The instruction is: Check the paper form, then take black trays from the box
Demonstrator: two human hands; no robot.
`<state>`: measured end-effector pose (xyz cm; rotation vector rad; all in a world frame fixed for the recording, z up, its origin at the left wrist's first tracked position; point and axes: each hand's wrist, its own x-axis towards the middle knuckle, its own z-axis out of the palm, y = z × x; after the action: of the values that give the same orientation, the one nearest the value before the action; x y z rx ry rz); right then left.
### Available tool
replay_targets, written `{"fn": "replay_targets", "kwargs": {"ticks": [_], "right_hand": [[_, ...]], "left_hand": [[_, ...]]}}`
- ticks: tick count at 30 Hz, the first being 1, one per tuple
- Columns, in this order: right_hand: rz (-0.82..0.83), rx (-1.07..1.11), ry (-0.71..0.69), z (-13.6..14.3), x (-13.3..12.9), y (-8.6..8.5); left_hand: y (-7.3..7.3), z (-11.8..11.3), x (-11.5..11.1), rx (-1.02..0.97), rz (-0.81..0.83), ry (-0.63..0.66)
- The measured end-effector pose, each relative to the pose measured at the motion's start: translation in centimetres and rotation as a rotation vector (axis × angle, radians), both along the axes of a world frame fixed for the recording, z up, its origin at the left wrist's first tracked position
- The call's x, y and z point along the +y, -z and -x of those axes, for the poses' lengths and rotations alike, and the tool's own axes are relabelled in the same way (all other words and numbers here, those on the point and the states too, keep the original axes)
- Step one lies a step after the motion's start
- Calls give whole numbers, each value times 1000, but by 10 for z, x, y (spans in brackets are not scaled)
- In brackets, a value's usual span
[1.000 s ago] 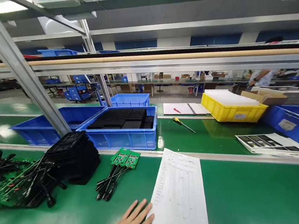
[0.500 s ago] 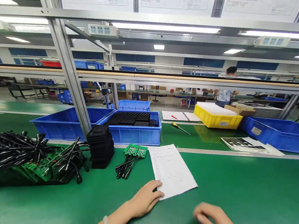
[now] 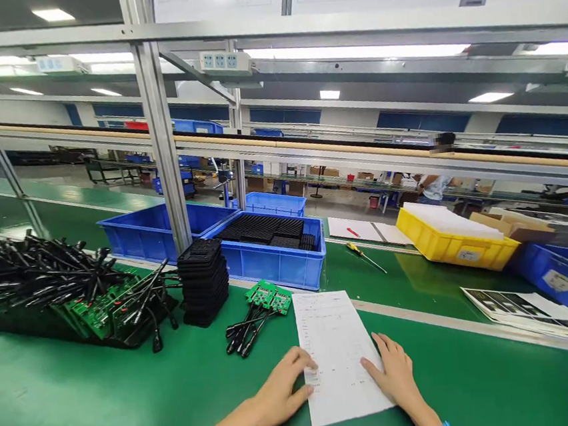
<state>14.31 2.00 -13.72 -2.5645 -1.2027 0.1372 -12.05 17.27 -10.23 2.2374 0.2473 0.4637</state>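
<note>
A white printed paper sheet [image 3: 333, 345] lies flat on the green bench [image 3: 106, 404] in front of me. My left hand [image 3: 281, 391] rests on its left edge, fingers spread and lightly curled, thumb on the paper. My right hand [image 3: 394, 373] lies flat on the sheet's right side, fingers apart. Neither hand grips anything. Just beyond the sheet's top left corner lie green circuit boards with black cables [image 3: 258, 312].
A stack of black trays [image 3: 203, 281] and a large pile of boards with black cables [image 3: 55, 288] sit to the left. Blue bins [image 3: 274, 267], a yellow bin [image 3: 455, 247], a screwdriver [image 3: 363, 253] and printed sheets [image 3: 524, 310] lie beyond. A person stands far back right.
The view has dropped and pulled back. My right hand came up from the bench's near edge onto the sheet's right side; my left hand stayed at the sheet's left edge.
</note>
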Motion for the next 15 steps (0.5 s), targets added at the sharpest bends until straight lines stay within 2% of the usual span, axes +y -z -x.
{"fn": "replay_targets", "kwargs": {"ticks": [3, 5, 7, 10, 13, 15], "right_hand": [[-53, 53, 36, -5, 5, -6], [-71, 104, 46, -5, 11, -10], [-75, 155, 45, -1, 16, -14], [-78, 190, 31, 8, 17, -16], [-131, 248, 42, 14, 12, -16], [-210, 363, 81, 15, 10, -16]], "left_hand": [[9, -23, 13, -86, 371, -280], [15, -36, 22, -114, 685, -351], [16, -45, 29, -153, 908, -375], [12, -48, 33, -165, 1012, -343], [3, -44, 29, -175, 956, -248], [-4, -40, 24, -220, 922, -207]]}}
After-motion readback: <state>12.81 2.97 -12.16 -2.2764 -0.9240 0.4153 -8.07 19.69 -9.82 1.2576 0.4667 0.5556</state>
